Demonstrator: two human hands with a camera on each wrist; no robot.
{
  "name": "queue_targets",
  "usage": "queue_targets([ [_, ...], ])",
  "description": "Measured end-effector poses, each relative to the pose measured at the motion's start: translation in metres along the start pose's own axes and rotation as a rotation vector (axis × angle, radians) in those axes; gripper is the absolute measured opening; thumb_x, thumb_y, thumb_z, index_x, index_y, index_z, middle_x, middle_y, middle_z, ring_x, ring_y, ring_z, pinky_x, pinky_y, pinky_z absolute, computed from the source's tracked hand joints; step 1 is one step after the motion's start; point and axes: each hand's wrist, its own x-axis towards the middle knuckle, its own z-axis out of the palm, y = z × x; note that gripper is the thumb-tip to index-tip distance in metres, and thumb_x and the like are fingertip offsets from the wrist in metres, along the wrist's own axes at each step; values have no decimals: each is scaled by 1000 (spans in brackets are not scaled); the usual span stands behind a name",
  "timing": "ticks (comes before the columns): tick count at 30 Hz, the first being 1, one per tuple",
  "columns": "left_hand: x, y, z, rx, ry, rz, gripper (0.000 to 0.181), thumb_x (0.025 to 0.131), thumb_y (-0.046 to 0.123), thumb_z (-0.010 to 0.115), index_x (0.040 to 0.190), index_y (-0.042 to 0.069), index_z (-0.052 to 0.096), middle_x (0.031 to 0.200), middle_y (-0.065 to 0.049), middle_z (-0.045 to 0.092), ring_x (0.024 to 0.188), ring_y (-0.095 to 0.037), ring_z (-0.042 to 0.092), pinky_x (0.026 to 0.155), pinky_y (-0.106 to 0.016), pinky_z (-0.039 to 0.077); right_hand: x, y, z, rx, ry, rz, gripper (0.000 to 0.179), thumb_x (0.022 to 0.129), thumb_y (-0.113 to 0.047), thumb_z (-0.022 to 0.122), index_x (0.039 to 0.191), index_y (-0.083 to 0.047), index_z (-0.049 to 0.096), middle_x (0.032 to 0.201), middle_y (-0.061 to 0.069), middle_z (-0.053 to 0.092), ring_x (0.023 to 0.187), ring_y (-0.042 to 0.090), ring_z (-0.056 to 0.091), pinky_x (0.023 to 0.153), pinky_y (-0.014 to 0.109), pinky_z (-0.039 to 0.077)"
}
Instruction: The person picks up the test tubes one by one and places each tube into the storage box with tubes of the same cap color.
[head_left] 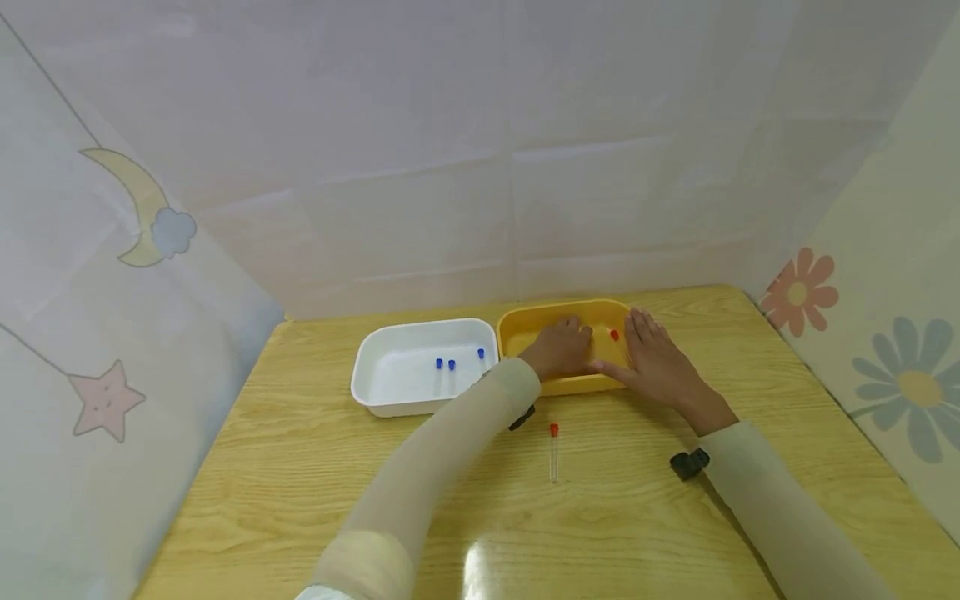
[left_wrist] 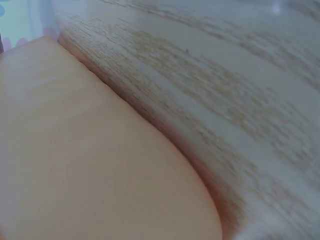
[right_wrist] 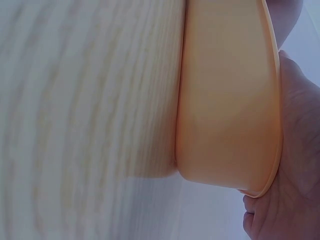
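Overall, the wood-grain table (head_left: 480,508) supports the yellow tray (head_left: 572,387), the reference for positions; the tray appears light and stiff, best steadied by its rim; the white tray (head_left: 405,408) sits just to its left; the right hand (head_left: 656,362) rests at its right rim, fingers straight, thumb spread, grasping nothing; the left hand (head_left: 564,346) is inside it, fingers bent, any held item impossible to confirm; the red-capped tube (head_left: 554,457) lies on the table in front of it; the clear tube is probably light, slippery and fragile, so pinch gently just below the cap; another red cap (head_left: 614,335) shows inside the yellow tray, near its right end; three blue caps (head_left: 452,365) show to its left, within the white tray.
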Motion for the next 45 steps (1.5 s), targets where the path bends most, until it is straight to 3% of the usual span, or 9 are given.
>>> queue_targets([
  [24, -1, 0, -3, -2, -42, -10, 83, 97, 73, 39, 154, 12, 44, 150, -11, 45, 132, -23, 48, 102, -38, 50, 2, 0, 0, -3, 7, 3, 110, 97, -70, 46, 156, 15, 6, 165, 30, -4, 152, 49, 0, 120, 62, 7],
  [33, -4, -5, -8, -101, -108, -46, 89, 95, 76, 40, 159, 14, 36, 157, -8, 38, 143, -22, 39, 114, -37, 40, 3, 0, 0, -4, 8, -1, 109, 98, -70, 44, 156, 15, 6, 165, 31, -3, 152, 49, 1, 120, 62, 8],
  [39, -6, -10, -11, -191, -157, -101, 94, 92, 76, 48, 161, 16, 31, 163, -6, 33, 149, -21, 32, 119, -36, 31, 3, 1, 0, 1, 12, -7, 108, 99, -68, 45, 155, 15, 6, 164, 32, -1, 152, 49, 0, 120, 62, 8],
  [45, -9, -16, -17, -217, -181, -99, 95, 90, 73, 56, 160, 13, 33, 161, -7, 37, 147, -22, 36, 118, -36, 33, 5, 3, 1, 18, 6, -5, 108, 99, -69, 45, 156, 15, 6, 164, 31, -4, 152, 49, -2, 120, 63, 6],
])
